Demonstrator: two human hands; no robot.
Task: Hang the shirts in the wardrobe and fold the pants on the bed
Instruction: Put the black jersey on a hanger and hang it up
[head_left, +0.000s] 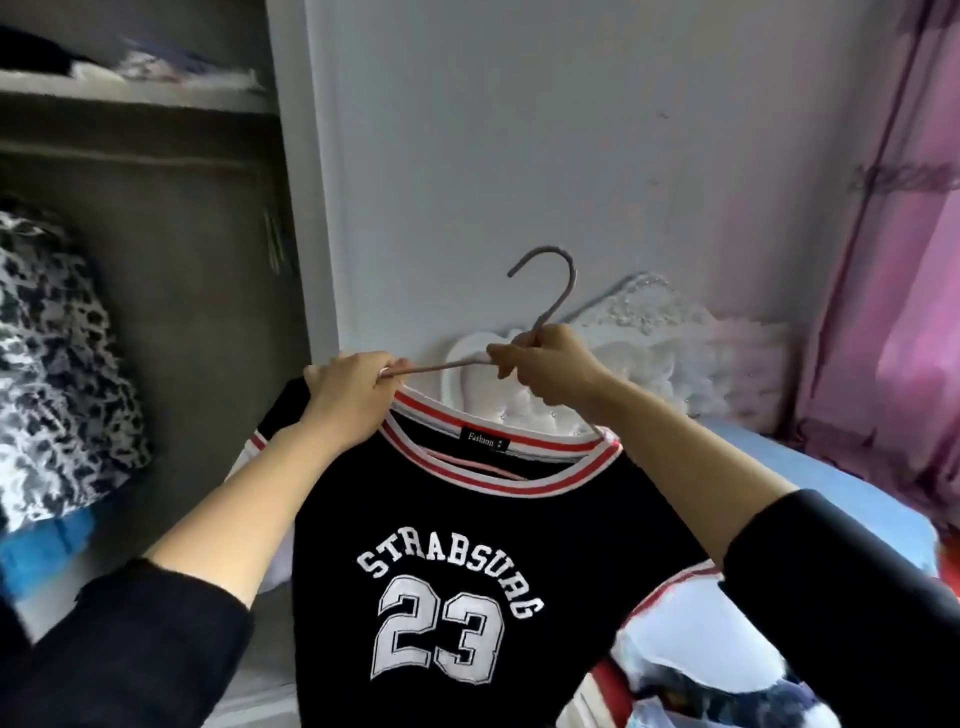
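The person holds a black shirt (467, 525), printed STRABSURG 23 in white, up in front of the wall (519, 130), between the open wardrobe (182, 234) and the bed (779, 467). It is not yet on the rail. A thin hanger (555, 304) is partly threaded through the red-and-white collar, its right arm tucked inside and its hook standing free above the hands. The left hand (348, 395) has its fingers curled tight round the hanger's left tip, bunching the shirt's shoulder with it. The right hand (545, 369) grips the hanger just below the hook, fingers closed round the wire. A black-and-white patterned garment (52, 338) hangs inside the wardrobe, and a pink curtain (909, 260) falls beyond the bed.
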